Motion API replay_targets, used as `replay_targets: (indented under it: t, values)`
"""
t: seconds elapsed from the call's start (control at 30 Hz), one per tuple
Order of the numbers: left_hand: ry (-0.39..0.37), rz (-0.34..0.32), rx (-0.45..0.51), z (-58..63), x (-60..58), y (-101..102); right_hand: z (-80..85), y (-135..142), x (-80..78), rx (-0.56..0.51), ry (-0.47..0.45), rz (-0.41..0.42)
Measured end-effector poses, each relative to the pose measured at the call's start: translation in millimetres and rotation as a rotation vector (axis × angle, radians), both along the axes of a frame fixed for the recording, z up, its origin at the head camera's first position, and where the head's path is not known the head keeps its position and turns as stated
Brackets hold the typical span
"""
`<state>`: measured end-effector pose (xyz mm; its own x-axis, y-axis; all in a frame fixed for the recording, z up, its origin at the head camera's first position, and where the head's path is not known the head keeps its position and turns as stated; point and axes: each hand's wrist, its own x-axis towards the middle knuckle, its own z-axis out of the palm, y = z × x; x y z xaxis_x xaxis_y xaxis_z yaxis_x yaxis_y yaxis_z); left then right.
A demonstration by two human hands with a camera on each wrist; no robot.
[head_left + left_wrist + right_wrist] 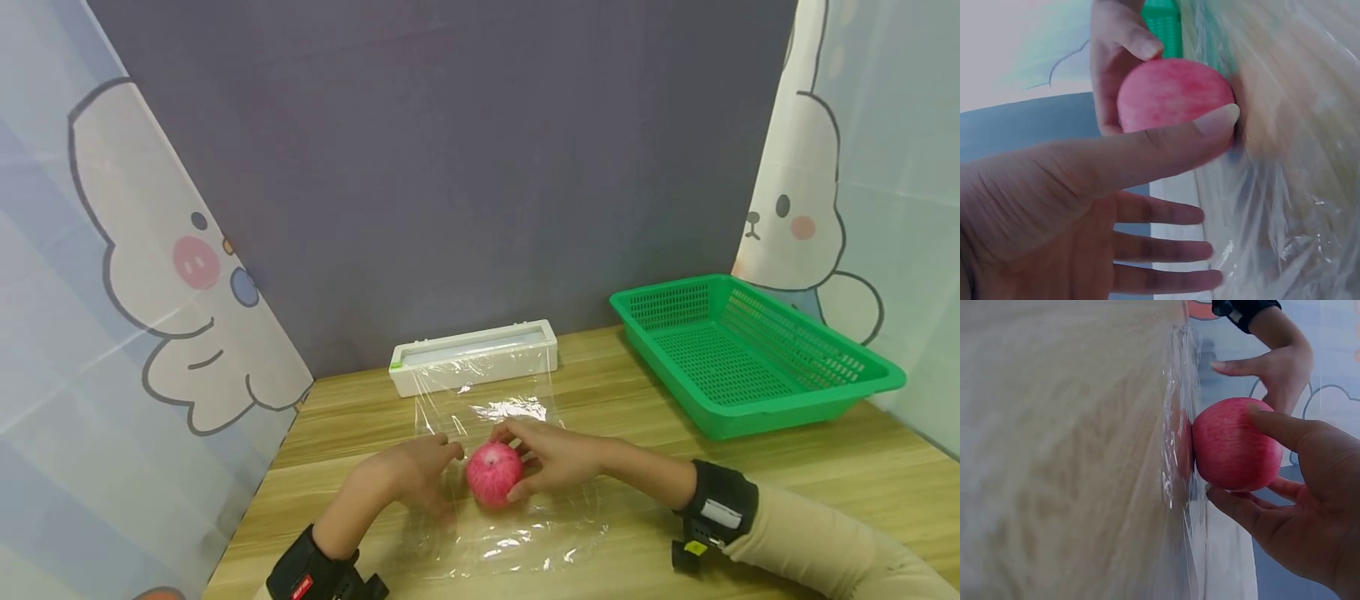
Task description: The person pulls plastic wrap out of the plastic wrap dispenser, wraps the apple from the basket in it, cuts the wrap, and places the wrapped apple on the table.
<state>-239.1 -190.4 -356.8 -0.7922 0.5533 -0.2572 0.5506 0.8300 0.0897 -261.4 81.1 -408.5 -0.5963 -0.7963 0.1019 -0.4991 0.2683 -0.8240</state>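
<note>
A pinkish-red apple (493, 475) sits on a sheet of clear plastic wrap (513, 408) spread over the wooden table. My right hand (558, 458) grips the apple from its right side; the right wrist view shows the thumb and fingers around the apple (1238, 447). To the left of it, my left hand (420, 471) is held over the wrap with fingers extended. In the left wrist view, the left thumb crosses in front of the apple (1169, 87); whether it touches cannot be told. The wrap runs back to a white dispenser box (408, 383).
A green perforated plastic basket (795, 412) stands at the back right of the wooden table (337, 425). A dark grey curtain (465, 167) hangs behind, with cartoon-printed cloths (150, 275) along both sides.
</note>
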Motion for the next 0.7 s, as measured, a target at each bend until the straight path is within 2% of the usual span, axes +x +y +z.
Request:
replay_targets:
  t: [0.2, 0.47, 0.7]
  values:
    - [-0.024, -0.039, 0.0, 5.6, 6.3, -1, 3.2, 10, -1.1, 0.02, -0.014, 0.021]
    - [-0.121, -0.019, -0.027, 4.7, 17.5, 1, 14.3, 37, 2.4, 0.073, 0.084, -0.042]
    - [-0.143, -0.016, -0.073, -0.6, 27.6, -1, 20.6, 63, 8.6, 0.052, 0.203, 0.06]
